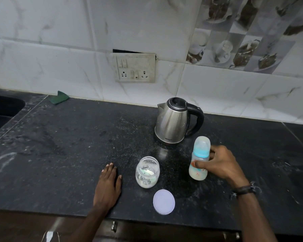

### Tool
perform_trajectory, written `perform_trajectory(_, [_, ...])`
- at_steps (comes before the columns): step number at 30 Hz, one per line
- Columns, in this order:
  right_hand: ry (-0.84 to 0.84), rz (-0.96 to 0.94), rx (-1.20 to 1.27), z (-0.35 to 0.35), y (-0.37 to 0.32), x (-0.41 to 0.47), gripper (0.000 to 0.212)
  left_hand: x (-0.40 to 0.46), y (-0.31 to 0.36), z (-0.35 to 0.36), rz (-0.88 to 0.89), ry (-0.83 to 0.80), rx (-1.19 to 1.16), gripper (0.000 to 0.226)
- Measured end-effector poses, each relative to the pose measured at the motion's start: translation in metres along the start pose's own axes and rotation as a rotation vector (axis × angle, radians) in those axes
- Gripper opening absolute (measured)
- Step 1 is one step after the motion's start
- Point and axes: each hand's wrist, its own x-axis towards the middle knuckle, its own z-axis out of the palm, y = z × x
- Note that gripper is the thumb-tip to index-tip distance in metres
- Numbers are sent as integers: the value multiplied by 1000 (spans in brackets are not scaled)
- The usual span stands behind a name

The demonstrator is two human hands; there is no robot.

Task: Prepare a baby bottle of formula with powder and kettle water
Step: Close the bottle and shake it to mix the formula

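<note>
Right hand (pixel 222 165) grips the capped bottle (pixel 199 159) of milky liquid; left hand (pixel 108 187) flat beside the open powder jar (pixel 147 172).

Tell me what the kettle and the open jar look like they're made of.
Kettle: brushed stainless steel by its dull grey sheen and streaked reflections, with a glossy black handle, probably plastic. Open jar: see-through, plastic or glass; the look leaves it open.

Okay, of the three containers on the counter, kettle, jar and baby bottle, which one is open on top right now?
The clear powder jar: its white lid lies on the counter beside it. The kettle has its lid down and the baby bottle is capped.
</note>
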Motion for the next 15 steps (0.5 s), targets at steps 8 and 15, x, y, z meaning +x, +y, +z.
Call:
perform_trajectory(8, [-9,5,83,0,-1,2,38,0,0,-1,-1,-2,-2,60])
perform_trajectory(15, [2,7,53,3,-1,4,35,0,0,-1,8,4,0,69])
